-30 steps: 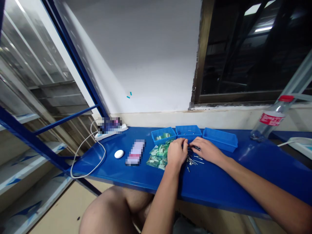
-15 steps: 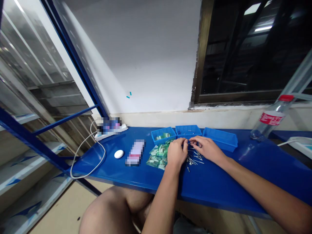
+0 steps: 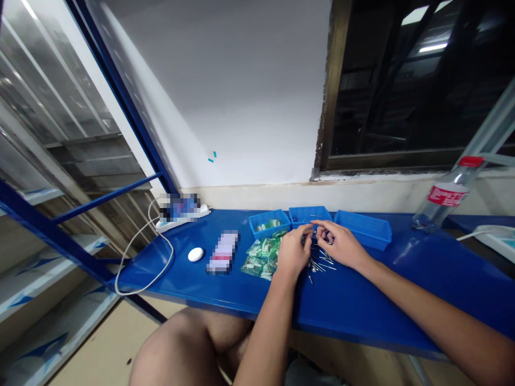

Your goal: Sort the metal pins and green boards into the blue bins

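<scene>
My left hand (image 3: 295, 249) is closed beside the green packets (image 3: 263, 257), its fingertips pinching something too small to make out. Close to its right is my right hand (image 3: 340, 242), fingers curled, thumb and index near the middle bin; whether it holds anything is unclear. Thin metal pins (image 3: 319, 262) lie loose on the blue table (image 3: 362, 300) below and between the hands. Behind them stand a left blue bin (image 3: 263, 231) with small packets in it, a middle blue bin (image 3: 308, 212) holding a few thin pieces, and a right blue bin (image 3: 364, 230).
A plastic bottle (image 3: 444, 198) with a red cap stands at the right back. On the left are a white oval object (image 3: 196, 254), a blurred pink-and-white item (image 3: 223, 252), a power strip (image 3: 183, 217) and a looped white cable (image 3: 172, 257).
My right hand's fingers have lifted and spread toward the middle bin, away from the fingertips of my left hand. My left hand has shifted slightly right.
</scene>
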Demonstrator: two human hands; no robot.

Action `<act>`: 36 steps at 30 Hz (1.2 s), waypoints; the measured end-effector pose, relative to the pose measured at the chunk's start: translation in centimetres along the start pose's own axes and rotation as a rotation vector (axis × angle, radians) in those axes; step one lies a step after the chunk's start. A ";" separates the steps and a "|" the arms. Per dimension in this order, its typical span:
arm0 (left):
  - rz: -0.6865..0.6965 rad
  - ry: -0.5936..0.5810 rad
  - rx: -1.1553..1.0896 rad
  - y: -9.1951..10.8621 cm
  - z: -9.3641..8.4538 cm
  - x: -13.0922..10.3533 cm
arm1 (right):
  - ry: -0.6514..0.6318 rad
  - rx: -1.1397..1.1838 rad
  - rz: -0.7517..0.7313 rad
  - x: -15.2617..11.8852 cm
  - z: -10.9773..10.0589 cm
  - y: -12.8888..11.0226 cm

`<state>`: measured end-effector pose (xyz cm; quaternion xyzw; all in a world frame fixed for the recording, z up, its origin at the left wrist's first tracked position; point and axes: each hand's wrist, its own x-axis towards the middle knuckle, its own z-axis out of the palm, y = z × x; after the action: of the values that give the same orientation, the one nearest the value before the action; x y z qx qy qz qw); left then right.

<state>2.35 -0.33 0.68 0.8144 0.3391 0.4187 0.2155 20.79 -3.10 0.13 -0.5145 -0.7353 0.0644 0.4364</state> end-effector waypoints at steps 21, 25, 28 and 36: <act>-0.177 0.031 -0.133 0.4 -0.4 0.4 | -0.028 0.064 -0.004 -0.1 0.0 0.3; -0.155 0.020 -0.075 0.2 -0.4 0.2 | -0.062 0.071 0.023 0.0 -0.1 -0.2; -0.119 -0.002 -0.027 -0.1 -0.2 0.0 | -0.068 0.064 0.053 0.0 -0.3 -0.6; -0.025 0.018 -0.033 -0.1 0.2 0.1 | -0.013 0.056 0.072 -0.1 -0.5 -0.6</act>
<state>2.47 -0.23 0.55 0.8027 0.3441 0.4289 0.2310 20.76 -3.64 0.72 -0.5277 -0.7170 0.1039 0.4435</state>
